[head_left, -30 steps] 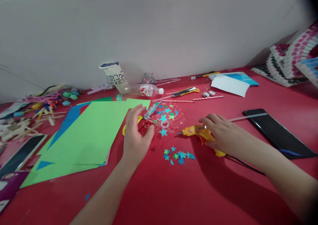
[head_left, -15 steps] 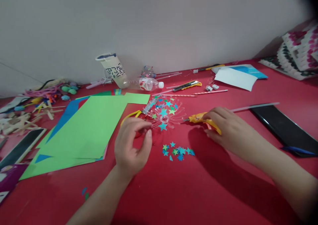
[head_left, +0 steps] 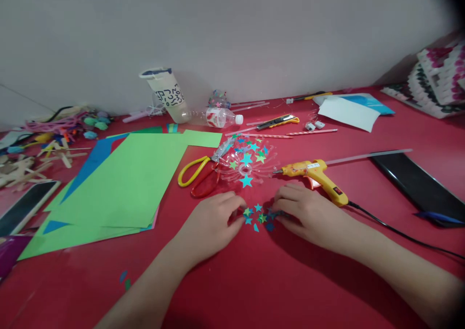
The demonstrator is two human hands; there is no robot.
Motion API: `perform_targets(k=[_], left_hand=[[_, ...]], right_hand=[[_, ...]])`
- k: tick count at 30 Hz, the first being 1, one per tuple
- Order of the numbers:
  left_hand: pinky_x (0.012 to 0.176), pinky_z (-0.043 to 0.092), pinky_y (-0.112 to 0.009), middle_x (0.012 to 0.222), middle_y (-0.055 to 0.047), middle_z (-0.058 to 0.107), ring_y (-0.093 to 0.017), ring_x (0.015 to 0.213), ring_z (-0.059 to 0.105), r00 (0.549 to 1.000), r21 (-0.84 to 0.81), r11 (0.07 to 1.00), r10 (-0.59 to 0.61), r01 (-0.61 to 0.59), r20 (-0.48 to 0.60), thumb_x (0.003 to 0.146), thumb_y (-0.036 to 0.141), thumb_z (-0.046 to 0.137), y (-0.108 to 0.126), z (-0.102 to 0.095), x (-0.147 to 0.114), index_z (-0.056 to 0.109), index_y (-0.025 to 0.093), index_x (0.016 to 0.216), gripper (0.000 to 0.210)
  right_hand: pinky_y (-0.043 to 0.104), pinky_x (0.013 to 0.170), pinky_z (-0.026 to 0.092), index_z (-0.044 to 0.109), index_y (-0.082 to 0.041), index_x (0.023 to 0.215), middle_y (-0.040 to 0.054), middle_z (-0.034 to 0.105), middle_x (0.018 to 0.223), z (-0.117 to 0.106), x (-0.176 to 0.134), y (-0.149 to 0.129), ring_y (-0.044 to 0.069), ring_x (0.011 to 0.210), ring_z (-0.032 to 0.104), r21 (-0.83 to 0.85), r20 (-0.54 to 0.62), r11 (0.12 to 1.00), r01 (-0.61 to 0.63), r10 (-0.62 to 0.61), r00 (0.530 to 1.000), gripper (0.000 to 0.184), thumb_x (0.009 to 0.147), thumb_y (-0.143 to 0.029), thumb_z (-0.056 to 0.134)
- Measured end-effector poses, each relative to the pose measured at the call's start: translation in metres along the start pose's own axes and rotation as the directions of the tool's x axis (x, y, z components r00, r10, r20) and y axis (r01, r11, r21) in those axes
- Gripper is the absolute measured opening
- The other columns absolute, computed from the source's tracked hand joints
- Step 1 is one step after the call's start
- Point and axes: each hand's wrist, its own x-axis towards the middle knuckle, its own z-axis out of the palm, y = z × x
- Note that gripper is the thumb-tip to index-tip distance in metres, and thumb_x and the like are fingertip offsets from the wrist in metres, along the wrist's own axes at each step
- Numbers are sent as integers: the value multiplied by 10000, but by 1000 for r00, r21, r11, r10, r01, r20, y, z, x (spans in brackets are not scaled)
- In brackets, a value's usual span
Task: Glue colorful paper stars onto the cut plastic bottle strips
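Note:
A small pile of blue and green paper stars (head_left: 262,218) lies on the red table between my hands. My left hand (head_left: 214,225) is at the pile's left edge, its thumb and forefinger curved with a gap between them beside a green star. From the other side, my right hand (head_left: 307,212) touches the stars with its fingers apart, covering some of them. Just beyond is a clear plastic piece (head_left: 235,173) cut into thin strips, with stars on it. A yellow hot glue gun (head_left: 308,171) rests behind my right hand, a glue stick in its back end. Scissors (head_left: 198,176) with yellow and red handles lie behind my left hand.
Green paper sheets (head_left: 127,183) cover the left side. Farther back are a plastic bottle (head_left: 221,118), a leaning paper cup (head_left: 167,96) and a box cutter (head_left: 279,121). A black flat object (head_left: 417,186) lies at right, near the glue gun's cord (head_left: 392,237).
My right hand has let go of the glue gun, which now lies on the table, and has moved left to the stars. My left hand has come nearer, right and down, to the pile.

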Motion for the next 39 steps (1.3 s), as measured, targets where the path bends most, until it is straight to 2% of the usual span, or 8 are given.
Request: perform_targets(k=[7,11,17,21,27,33,36,39], left_hand=[[715,417,-276,869,-21,561,-173,818,530,999,-93,995,-34,35,6,830,192,502,-4,11,8,572,204,895,96],[717,405,-264,859,-18,559,-161,808,526,999,-130,990,-50,50,1,841,152,465,-4,14,9,566,198,846,112],[712,386,-256,841,-2,546,-149,801,513,998,-181,981,-68,66,-3,828,136,476,-3,14,10,556,196,828,101],[678,375,-237,806,13,536,-126,754,505,991,-291,950,-131,116,-32,822,137,479,-4,16,10,557,196,793,102],[628,368,-233,762,27,554,-113,673,481,954,-512,824,-300,244,-27,808,188,510,-6,15,13,567,193,788,60],[670,382,-221,770,23,558,-104,718,493,911,-778,521,-383,352,155,801,245,547,-1,10,14,576,165,816,87],[681,387,-227,776,18,561,-103,718,499,917,-830,433,-335,352,215,799,249,555,3,11,12,575,157,832,100],[671,385,-241,758,10,558,-114,708,496,928,-819,462,-302,341,217,802,248,551,7,14,11,580,153,845,109]], right_hand=[[344,753,439,636,-175,941,69,598,902,16,15,-7,207,860,542,-97,-94,994,57,-66,993,146,839,-139,537],[364,783,431,637,-170,902,71,597,902,20,21,-7,220,890,529,-127,-105,991,41,-54,993,113,835,-140,551],[351,720,422,627,-158,884,55,583,865,22,15,-2,209,816,510,-131,-104,991,19,-32,994,101,844,-142,535],[371,723,403,631,-151,845,62,573,828,19,12,2,211,782,495,-130,-116,991,-9,-7,993,142,869,-147,491],[373,734,393,635,-140,849,69,572,805,16,12,3,209,770,495,-81,-134,996,-23,12,991,180,884,-146,459],[328,719,405,626,-152,893,59,579,828,22,15,-7,192,792,515,17,-181,1000,-27,29,983,143,880,-158,484],[287,711,414,611,-163,907,41,582,835,22,16,-14,165,794,524,211,-226,975,-68,116,967,98,872,-184,523],[251,677,412,598,-176,822,6,578,776,21,17,-18,134,750,530,447,-225,884,-135,258,940,56,849,-158,553]])
